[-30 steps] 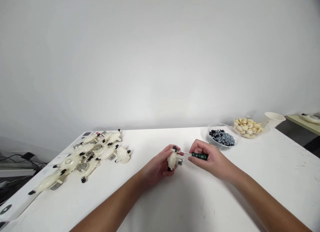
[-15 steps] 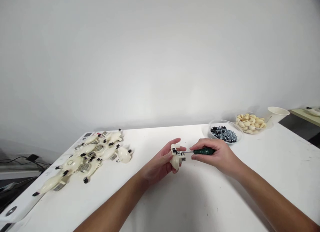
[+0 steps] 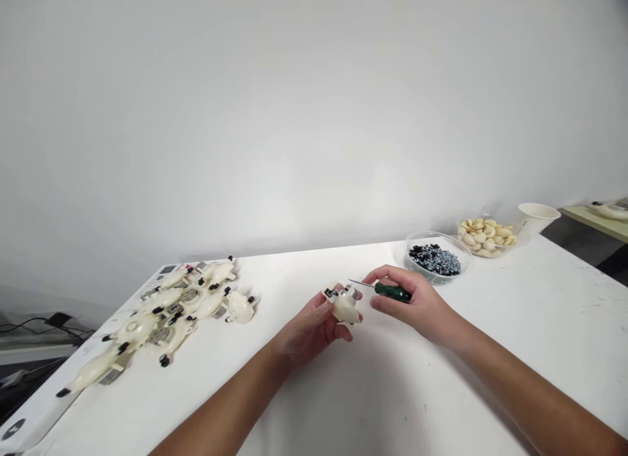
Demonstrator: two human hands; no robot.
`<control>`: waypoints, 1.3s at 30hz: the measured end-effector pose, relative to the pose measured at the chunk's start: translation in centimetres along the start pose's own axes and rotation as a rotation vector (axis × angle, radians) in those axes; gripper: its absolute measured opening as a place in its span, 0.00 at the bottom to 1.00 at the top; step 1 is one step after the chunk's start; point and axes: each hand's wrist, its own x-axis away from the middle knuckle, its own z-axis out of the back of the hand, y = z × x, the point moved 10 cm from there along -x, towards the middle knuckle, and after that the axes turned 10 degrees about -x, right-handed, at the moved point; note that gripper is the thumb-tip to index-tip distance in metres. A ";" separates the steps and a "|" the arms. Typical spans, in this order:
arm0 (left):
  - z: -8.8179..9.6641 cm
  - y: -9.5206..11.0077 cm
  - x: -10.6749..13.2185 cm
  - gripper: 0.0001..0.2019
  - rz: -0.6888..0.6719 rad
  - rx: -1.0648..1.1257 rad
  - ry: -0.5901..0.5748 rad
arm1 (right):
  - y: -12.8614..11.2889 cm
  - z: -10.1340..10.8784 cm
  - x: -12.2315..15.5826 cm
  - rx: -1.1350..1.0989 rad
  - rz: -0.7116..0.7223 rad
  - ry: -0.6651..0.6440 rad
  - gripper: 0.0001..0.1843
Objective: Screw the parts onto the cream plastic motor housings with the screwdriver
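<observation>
In the middle of the head view, my left hand (image 3: 314,326) is closed around a small cream plastic part (image 3: 347,307) with black and grey pieces on it. Its exact kind does not show. My right hand (image 3: 415,305) grips the green handle of a screwdriver (image 3: 392,292). The screwdriver's thin metal shaft points left, and its tip is close above the cream part, apart from it. Beyond my right hand stands a clear round bowl (image 3: 464,263) holding silver screws and small black pieces (image 3: 436,260).
Several similar cream parts with black ends (image 3: 137,328) lie at the left of the white table (image 3: 314,410), partly on a white box (image 3: 46,420). A clear container of cream shell-like pieces (image 3: 485,237) and a white cup (image 3: 537,220) stand at the back right.
The screwdriver tip has come away from the cream part and now tilts up to the left. The cream part has turned in my left hand.
</observation>
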 end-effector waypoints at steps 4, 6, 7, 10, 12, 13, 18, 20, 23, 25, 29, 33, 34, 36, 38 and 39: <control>-0.5 0.4 0.2 0.20 -0.012 0.072 0.006 | 0.9 -2.2 0.4 -0.132 -0.028 -0.033 0.22; -1.1 0.9 0.3 0.20 -0.016 0.055 0.005 | 1.0 -2.8 0.5 -0.112 -0.003 -0.024 0.22; -1.2 1.1 0.3 0.19 -0.023 0.028 0.024 | 1.0 -2.8 0.5 -0.074 0.013 -0.007 0.21; -0.4 2.2 0.4 0.19 -0.058 -0.115 0.175 | 0.8 -1.6 0.4 0.055 0.066 0.094 0.23; 0.7 2.8 0.5 0.20 -0.085 -0.254 0.309 | 0.8 -0.4 0.3 0.080 0.074 0.155 0.27; 1.2 3.1 0.5 0.20 -0.105 -0.320 0.367 | 1.0 0.0 0.3 0.078 0.070 0.168 0.27; 2.2 3.8 0.7 0.18 -0.218 -0.568 0.494 | 1.0 -0.5 0.4 0.192 0.088 0.118 0.22; 2.1 3.8 0.8 0.17 -0.223 -0.660 0.512 | 1.1 -1.0 0.6 0.289 0.102 0.114 0.18; 1.8 4.1 1.1 0.17 -0.223 -0.766 0.522 | 1.2 -1.5 0.7 0.343 0.114 0.122 0.15; 1.5 4.2 1.3 0.17 -0.222 -0.801 0.520 | 1.3 -1.8 0.7 0.317 0.116 0.119 0.12; 1.3 4.2 1.3 0.18 -0.224 -0.801 0.523 | 1.8 -2.1 0.7 0.158 0.067 0.111 0.09; 1.4 4.3 1.4 0.18 -0.225 -0.851 0.555 | 2.1 -1.8 0.8 0.036 0.041 0.144 0.10; 1.5 4.3 1.5 0.17 -0.224 -0.870 0.562 | 2.1 -1.7 0.7 0.024 0.038 0.153 0.09; 1.5 4.5 1.5 0.17 -0.229 -0.899 0.568 | 2.2 -1.4 0.6 0.004 0.022 0.164 0.09; 1.5 4.6 1.6 0.17 -0.239 -0.898 0.571 | 2.3 -1.1 0.4 -0.020 -0.008 0.176 0.08; 1.6 4.6 1.6 0.17 -0.241 -0.889 0.571 | 2.4 -0.9 0.3 -0.033 -0.021 0.183 0.09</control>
